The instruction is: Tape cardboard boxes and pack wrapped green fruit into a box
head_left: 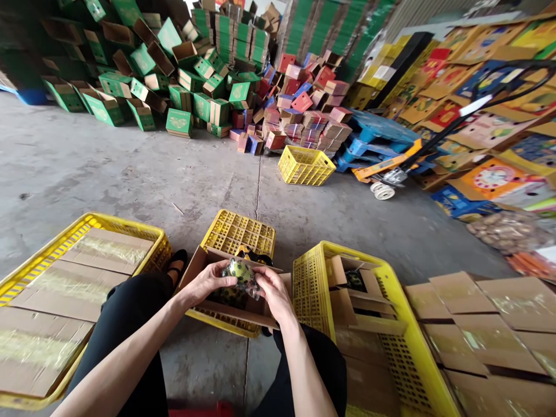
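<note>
My left hand (214, 282) and my right hand (274, 291) are both closed on the edges of a small clear plastic bag (239, 272). Something yellow-green with dark spots is inside the bag; its kind I cannot make out. Directly beneath is an open cardboard box (198, 267) with more dark and green patterned items (232, 294) in it, partly hidden by my hands. The box stands on an upturned yellow plastic crate (238, 229). Just behind the box, a yellow and black object (255, 255), perhaps a tape dispenser, lies on the crate.
Taped cartons (65, 284) fill a yellow crate (163, 243) at left. At right, another yellow crate (309, 289) holds an open carton (341, 304), beside more closed cartons (490, 318). Farther off are a yellow crate (306, 166), a pallet jack (391, 168) and heaped boxes (178, 121).
</note>
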Motion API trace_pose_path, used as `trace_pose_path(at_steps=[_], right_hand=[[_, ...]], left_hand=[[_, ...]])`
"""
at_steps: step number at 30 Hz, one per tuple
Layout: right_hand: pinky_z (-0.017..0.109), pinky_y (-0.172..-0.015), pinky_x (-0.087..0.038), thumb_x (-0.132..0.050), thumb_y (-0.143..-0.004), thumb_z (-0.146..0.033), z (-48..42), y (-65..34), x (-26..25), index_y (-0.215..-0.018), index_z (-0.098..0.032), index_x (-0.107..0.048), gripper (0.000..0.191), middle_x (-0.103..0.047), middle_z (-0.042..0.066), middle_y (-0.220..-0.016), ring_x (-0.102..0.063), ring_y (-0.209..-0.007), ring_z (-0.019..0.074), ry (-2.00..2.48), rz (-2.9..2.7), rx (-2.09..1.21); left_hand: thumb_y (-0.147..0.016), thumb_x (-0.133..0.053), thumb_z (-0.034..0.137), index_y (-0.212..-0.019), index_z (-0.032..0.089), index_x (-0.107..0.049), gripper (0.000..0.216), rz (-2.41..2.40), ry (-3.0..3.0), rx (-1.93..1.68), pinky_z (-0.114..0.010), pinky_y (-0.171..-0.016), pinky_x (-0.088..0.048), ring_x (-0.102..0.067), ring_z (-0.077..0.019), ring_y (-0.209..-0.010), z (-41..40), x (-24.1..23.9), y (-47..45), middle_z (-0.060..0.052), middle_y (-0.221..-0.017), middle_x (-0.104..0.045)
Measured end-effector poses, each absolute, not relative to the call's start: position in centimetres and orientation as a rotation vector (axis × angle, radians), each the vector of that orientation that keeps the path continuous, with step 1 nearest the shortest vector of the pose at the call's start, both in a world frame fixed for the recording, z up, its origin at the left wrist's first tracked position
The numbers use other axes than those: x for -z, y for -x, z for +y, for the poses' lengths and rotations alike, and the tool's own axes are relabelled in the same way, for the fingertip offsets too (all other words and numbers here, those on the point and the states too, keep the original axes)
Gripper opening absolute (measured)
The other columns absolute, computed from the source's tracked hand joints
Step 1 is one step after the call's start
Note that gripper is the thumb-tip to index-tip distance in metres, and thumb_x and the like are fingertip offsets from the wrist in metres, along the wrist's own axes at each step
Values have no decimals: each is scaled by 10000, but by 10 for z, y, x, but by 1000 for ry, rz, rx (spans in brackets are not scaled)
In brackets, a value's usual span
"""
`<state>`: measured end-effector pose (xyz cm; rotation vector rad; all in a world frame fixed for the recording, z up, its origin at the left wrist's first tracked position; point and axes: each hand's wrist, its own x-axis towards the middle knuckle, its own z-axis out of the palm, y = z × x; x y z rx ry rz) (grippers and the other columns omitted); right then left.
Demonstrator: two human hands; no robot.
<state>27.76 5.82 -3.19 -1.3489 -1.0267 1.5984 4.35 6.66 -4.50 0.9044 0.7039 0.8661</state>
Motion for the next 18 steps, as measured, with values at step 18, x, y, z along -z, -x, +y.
trace_pose_path(at_steps=[18], right_hand=[[390, -923, -600, -865, -789, -459, 56, -267, 20, -1148, -288, -785, 405, -785, 41, -1129, -729, -1048, 251, 1233, -1214, -1587]], left_hand=[[-763, -916, 467, -1241, 165, -741, 592, 771, -936, -813, -374, -952, -519, -699, -272, -1029, 65, 51, -42, -103, -1127, -761]])
